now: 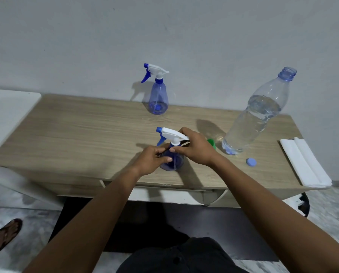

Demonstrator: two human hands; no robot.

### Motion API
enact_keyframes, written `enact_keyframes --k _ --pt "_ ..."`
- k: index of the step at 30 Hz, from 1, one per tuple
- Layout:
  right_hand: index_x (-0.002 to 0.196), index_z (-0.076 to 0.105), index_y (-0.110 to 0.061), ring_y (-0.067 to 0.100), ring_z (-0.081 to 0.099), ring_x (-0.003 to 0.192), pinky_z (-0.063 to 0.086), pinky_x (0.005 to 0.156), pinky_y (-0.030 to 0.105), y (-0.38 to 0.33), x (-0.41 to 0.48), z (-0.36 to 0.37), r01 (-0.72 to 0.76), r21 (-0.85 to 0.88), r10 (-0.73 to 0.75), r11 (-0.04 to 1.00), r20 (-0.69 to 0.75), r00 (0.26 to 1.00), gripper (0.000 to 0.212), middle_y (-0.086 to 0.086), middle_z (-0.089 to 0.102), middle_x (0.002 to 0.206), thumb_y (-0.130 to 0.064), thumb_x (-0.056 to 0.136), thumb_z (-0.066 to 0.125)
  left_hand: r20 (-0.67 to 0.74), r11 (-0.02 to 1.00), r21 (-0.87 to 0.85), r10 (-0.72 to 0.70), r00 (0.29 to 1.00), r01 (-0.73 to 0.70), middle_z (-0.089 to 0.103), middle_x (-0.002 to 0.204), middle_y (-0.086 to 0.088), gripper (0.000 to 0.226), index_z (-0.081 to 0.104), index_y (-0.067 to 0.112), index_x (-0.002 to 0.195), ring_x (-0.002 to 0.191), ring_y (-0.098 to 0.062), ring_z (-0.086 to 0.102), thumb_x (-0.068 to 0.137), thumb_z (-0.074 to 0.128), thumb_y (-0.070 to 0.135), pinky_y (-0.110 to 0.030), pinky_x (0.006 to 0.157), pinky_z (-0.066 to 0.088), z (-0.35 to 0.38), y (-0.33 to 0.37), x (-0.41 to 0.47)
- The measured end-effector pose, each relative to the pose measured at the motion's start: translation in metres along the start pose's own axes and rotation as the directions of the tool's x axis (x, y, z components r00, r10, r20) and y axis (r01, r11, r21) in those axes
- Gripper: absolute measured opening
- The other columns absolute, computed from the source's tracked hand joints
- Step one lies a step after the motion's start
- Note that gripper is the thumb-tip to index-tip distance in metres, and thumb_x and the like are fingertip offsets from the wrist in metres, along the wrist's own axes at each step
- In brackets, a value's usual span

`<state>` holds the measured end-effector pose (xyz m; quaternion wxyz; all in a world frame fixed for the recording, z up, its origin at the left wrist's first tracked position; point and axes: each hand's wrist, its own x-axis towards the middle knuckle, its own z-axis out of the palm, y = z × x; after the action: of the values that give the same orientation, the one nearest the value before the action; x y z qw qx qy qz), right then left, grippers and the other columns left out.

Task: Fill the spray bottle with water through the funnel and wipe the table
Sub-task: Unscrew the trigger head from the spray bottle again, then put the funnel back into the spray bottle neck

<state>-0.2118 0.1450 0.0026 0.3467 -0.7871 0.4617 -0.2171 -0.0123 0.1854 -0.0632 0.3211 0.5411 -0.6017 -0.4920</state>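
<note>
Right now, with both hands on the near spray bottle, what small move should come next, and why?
Probably twist the trigger head off. The left hand steadies the near spray bottle, the right hand grips its collar, the head is still on, and the water bottle already stands uncapped.

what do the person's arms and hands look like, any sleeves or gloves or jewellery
Both arms are bare from the frame's lower edge to the wrists: no sleeves in view. The left hand and right hand wear no gloves, and no watch, bracelet or ring is visible. Fingernails look short and plain.
</note>
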Motion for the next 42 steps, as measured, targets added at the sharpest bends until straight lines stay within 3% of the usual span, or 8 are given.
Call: enact_keyframes --k 5,14,18,21,24,30,37,42 --pt "0.091 0.068 -0.014 -0.001 0.055 0.065 0.046 0.065 0.022 0.003 0.000 -0.008 -0.037 0.148 0.026 0.988 0.072 0.997 0.015 -0.011 0.066 0.075 -0.018 0.084 0.082 0.004 0.999 0.015 0.029 1.000 -0.029 0.071 0.107 0.007 0.029 0.069 0.002 0.119 0.097 0.009 0.065 0.091 0.067 -0.004 -0.012 0.089 0.046 0.001 0.005 -0.001" --pt "0.102 0.074 -0.005 0.021 0.072 0.082 0.061 0.081 0.039 -0.046 0.028 -0.071 0.044 0.566 0.078 0.823 -0.191 0.979 0.022 0.016 0.074 0.093 -0.002 0.081 0.080 -0.010 0.995 0.099 -0.008 1.000 0.009 0.069 0.129 0.011 0.030 0.072 0.020 0.120 0.119 -0.008 0.063 0.091 0.073 0.016 -0.035 0.109 0.047 0.001 0.009 -0.001" --pt "0.102 0.078 -0.018 0.016 0.072 0.079 0.062 0.074 0.036 -0.035 0.050 -0.083 0.089 0.362 0.056 0.928 -0.370 0.927 0.026 0.004 0.078 0.095 -0.014 0.078 0.086 -0.009 0.996 0.089 0.002 1.000 -0.002 0.063 0.137 0.013 0.037 0.068 0.018 0.128 0.123 -0.008 0.060 0.091 0.072 0.012 -0.022 0.104 0.046 0.003 0.009 -0.001" --pt "0.102 0.081 -0.018 0.010 0.070 0.074 0.054 0.073 0.025 0.002 0.063 -0.062 -0.126 0.087 0.148 0.988 -0.353 0.924 0.034 -0.001 0.079 0.094 -0.025 0.071 0.091 -0.014 0.997 0.074 -0.008 1.000 0.009 0.062 0.133 0.018 0.039 0.067 0.019 0.130 0.116 -0.001 0.061 0.092 0.072 0.011 -0.003 0.090 0.043 0.004 0.010 -0.001" --pt "0.099 0.080 -0.025 0.016 0.070 0.080 0.055 0.073 0.030 0.036 0.068 -0.033 -0.290 -0.115 0.251 0.950 -0.269 0.930 0.028 -0.003 0.079 0.093 -0.029 0.073 0.087 -0.025 0.996 0.081 -0.026 0.999 0.028 0.059 0.122 0.035 0.039 0.067 0.030 0.127 0.105 0.018 0.058 0.091 0.072 0.014 -0.001 0.087 0.040 0.004 0.010 0.000" --pt "0.119 0.073 -0.024 0.027 0.061 0.089 0.019 0.057 0.032 0.033 0.072 -0.023 -0.190 -0.566 0.199 0.802 -0.047 0.979 0.028 0.006 0.074 0.106 -0.025 0.093 0.063 -0.009 0.997 0.039 -0.060 0.998 0.061 0.059 0.111 0.050 0.039 0.065 0.037 0.119 0.107 0.021 0.057 0.091 0.072 0.010 -0.001 0.086 0.041 0.005 0.005 0.006" --pt "0.121 0.074 -0.031 0.033 0.067 0.094 0.046 0.072 0.032 0.048 0.086 -0.001 -0.230 -0.549 0.280 0.804 0.009 0.960 0.043 0.012 0.075 0.105 -0.024 0.078 0.073 -0.006 0.999 -0.035 -0.025 1.000 0.024 0.059 0.127 0.021 0.040 0.067 0.012 0.124 0.107 0.024 0.055 0.088 0.069 -0.005 0.001 0.087 0.040 0.007 -0.001 0.007" --pt "0.123 0.072 -0.025 0.030 0.066 0.102 0.048 0.078 0.032 0.044 0.079 -0.007 -0.247 -0.492 0.287 0.835 0.006 0.958 0.044 0.010 0.074 0.113 -0.032 0.080 0.077 -0.001 1.000 -0.021 -0.017 1.000 0.017 0.058 0.124 0.029 0.040 0.067 0.016 0.125 0.105 0.024 0.056 0.089 0.070 -0.002 0.001 0.085 0.040 0.006 0.000 0.007"
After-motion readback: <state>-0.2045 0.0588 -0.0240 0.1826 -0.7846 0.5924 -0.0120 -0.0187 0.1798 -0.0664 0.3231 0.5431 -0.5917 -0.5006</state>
